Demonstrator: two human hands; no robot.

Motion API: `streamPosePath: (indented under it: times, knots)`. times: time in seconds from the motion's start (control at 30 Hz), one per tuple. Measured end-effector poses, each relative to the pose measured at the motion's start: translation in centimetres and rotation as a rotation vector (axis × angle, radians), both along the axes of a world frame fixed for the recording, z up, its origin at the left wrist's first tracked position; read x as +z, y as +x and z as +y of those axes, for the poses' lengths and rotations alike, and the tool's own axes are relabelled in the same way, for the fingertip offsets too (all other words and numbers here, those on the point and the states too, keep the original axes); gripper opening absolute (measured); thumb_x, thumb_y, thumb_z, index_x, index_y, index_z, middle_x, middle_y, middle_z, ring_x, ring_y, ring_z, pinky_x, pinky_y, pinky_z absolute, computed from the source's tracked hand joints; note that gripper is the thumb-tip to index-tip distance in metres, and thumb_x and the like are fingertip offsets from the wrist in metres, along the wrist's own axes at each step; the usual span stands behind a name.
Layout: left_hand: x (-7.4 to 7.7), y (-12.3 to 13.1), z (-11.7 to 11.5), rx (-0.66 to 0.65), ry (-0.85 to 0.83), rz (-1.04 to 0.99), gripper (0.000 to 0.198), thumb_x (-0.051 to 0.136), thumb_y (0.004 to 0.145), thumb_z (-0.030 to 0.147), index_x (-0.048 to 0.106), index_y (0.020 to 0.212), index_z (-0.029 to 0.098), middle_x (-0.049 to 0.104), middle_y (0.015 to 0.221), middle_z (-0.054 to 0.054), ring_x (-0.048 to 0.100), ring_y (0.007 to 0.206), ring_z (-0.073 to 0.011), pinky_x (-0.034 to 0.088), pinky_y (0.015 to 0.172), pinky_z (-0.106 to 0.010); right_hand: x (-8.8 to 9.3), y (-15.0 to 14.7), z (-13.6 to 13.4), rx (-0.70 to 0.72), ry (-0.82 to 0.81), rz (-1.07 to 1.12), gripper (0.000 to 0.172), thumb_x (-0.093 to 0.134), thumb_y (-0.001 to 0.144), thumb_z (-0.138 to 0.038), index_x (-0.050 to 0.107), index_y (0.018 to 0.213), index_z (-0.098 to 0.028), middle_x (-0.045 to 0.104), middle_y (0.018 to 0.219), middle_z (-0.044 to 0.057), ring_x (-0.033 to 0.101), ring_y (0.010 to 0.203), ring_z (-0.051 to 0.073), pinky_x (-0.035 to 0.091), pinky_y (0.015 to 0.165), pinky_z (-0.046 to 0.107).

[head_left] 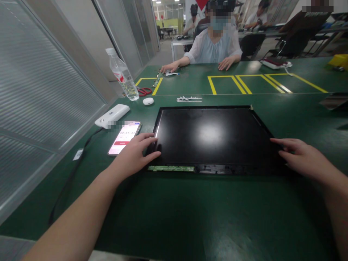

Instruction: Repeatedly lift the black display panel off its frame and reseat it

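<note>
A black LCD screen panel (187,139) in a black frame lies flat on the green table, its long side toward me. A narrow green circuit board strip (171,168) runs along the left part of its near edge. My left hand (138,150) grips the frame's left side, thumb near the near left corner and fingers further up. At the right side, my right hand (301,154) holds the frame's edge between index finger and thumb, its other fingers curled. Whatever parts of my fingers reach under the frame are hidden.
On the left stand a phone (125,137) showing a timer, a white device (112,116) with a black strap, a small white case (148,101) and a water bottle (123,76). Beyond lie red-handled scissors (145,91) and white strips (189,98). A person (214,47) sits opposite.
</note>
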State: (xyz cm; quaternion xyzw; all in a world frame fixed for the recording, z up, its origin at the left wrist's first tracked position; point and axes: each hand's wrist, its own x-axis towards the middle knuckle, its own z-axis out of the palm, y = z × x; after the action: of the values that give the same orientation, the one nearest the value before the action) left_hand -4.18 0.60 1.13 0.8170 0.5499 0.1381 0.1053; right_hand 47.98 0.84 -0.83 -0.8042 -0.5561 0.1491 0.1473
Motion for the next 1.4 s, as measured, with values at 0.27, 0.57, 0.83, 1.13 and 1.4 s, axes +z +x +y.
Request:
streamPosePath:
  times: [0.27, 0.57, 0.83, 1.13, 1.4]
  knots:
    - [-1.1, -0.1, 0.4, 0.071, 0.017, 0.116, 0.050, 0.046, 0.099, 0.037, 0.070, 0.135, 0.012, 0.062, 0.146, -0.023, 0.059, 0.135, -0.0400, 0.045, 0.115, -0.060, -0.2, -0.3, -0.3, -0.133, -0.021, 0.176, 0.063, 0.055, 0.067, -0.027, 0.076, 0.126, -0.021, 0.066, 0.083, 0.006, 0.056, 0.056, 0.018, 0.046, 0.049, 0.032]
    - [-1.4, 0.7, 0.2, 0.060, 0.006, 0.170, 0.054, 0.040, 0.101, 0.033, 0.067, 0.139, 0.005, 0.059, 0.151, -0.026, 0.057, 0.138, -0.0414, 0.045, 0.116, -0.060, -0.7, -0.2, -0.4, -0.232, 0.031, 0.359, 0.067, 0.059, 0.060, -0.026, 0.078, 0.124, -0.022, 0.059, 0.075, 0.003, 0.051, 0.054, 0.016, 0.041, 0.045, 0.028]
    - [-1.6, 0.7, 0.2, 0.073, 0.025, 0.133, 0.051, 0.041, 0.100, 0.030, 0.069, 0.137, 0.010, 0.061, 0.149, -0.024, 0.057, 0.138, -0.0416, 0.045, 0.115, -0.062, -1.4, 0.6, -0.2, -0.221, 0.031, 0.375, 0.064, 0.060, 0.065, -0.028, 0.076, 0.126, -0.022, 0.063, 0.080, 0.005, 0.052, 0.057, 0.016, 0.042, 0.046, 0.028]
    - [-1.5, 0.9, 0.1, 0.079, -0.001, 0.131, 0.055, 0.039, 0.100, 0.030, 0.068, 0.138, 0.003, 0.058, 0.152, -0.028, 0.056, 0.139, -0.0429, 0.043, 0.117, -0.062, -1.8, 1.2, -0.2, -0.236, 0.039, 0.434, 0.066, 0.062, 0.063, -0.027, 0.076, 0.127, -0.023, 0.064, 0.086, 0.005, 0.054, 0.063, 0.016, 0.043, 0.048, 0.028]
    - [-1.3, 0.7, 0.1, 0.096, -0.015, 0.096, 0.053, 0.042, 0.099, 0.034, 0.063, 0.142, 0.009, 0.060, 0.151, -0.023, 0.057, 0.138, -0.0394, 0.044, 0.117, -0.061, -0.8, 0.4, -0.1, -0.183, 0.004, 0.324, 0.069, 0.060, 0.062, -0.028, 0.075, 0.130, -0.022, 0.065, 0.074, 0.005, 0.053, 0.054, 0.018, 0.044, 0.046, 0.031]
